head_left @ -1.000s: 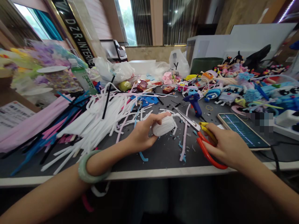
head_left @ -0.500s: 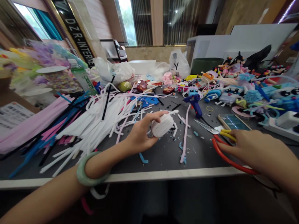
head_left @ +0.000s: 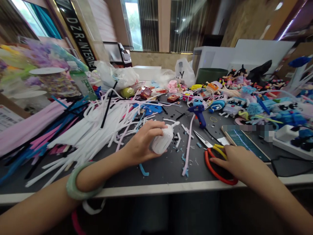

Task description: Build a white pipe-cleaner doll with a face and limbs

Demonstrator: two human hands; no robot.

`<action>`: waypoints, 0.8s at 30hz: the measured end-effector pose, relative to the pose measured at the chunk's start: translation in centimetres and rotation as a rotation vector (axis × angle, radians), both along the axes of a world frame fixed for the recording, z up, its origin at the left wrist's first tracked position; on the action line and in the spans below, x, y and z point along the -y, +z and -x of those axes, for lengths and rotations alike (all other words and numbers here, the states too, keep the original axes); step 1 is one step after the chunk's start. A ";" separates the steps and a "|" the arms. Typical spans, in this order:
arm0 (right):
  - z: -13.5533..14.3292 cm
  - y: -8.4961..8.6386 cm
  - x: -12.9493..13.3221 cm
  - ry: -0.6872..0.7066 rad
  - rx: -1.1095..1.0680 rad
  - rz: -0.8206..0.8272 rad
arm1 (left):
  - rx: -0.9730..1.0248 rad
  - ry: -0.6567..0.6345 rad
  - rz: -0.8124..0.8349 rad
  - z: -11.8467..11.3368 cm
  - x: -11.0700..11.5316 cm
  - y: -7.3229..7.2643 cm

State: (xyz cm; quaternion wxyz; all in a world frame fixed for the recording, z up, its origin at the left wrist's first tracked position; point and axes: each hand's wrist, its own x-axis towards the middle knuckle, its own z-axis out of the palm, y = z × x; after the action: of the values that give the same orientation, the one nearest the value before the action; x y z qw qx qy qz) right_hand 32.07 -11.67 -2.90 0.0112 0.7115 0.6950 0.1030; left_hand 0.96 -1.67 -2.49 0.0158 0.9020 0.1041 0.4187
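My left hand (head_left: pixel 143 143) has its fingers and thumb wrapped around a rounded white piece (head_left: pixel 162 141) made of white fuzzy strips, with a small stub at its top right. It is held just above the dark table. My right hand (head_left: pixel 238 160) grips the scissors (head_left: pixel 207 143) by their red and yellow handles; the metal blades point up and left, slightly apart. The fingertips are partly hidden behind the yellow handle. A pale pink fuzzy stem (head_left: pixel 188 147) lies between the two hands, with cut bits around it.
White fuzzy stems (head_left: pixel 85 137) and pink, blue and black ones spread over the left side. A blue glue gun (head_left: pixel 200 116) stands beyond the scissors. A phone (head_left: pixel 244 143) and power strip (head_left: pixel 293 140) lie right. Plush figures (head_left: pixel 232 104) crowd the back right.
The scissors and my right hand have moved left, and the red handle has swung round toward the front edge. My left hand still holds the white piece, now tipped more upright. The view has shifted slightly.
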 end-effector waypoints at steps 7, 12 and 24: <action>2.6 1.8 1.7 0.185 0.053 -0.328 | 0.023 0.067 0.055 0.0 -0.1 -0.3; 2.9 0.6 1.2 0.490 -0.156 -0.519 | 0.028 0.102 0.034 0.0 0.1 0.0; 1.4 0.2 -1.4 0.295 -0.487 -0.353 | -0.047 0.132 0.023 0.3 0.3 -0.3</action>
State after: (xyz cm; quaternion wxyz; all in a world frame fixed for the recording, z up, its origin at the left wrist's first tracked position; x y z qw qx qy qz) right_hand 30.64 -10.25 -2.73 -0.2935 0.5978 0.7444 0.0492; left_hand 0.66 -2.00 -2.76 -0.0040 0.9026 0.1687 0.3961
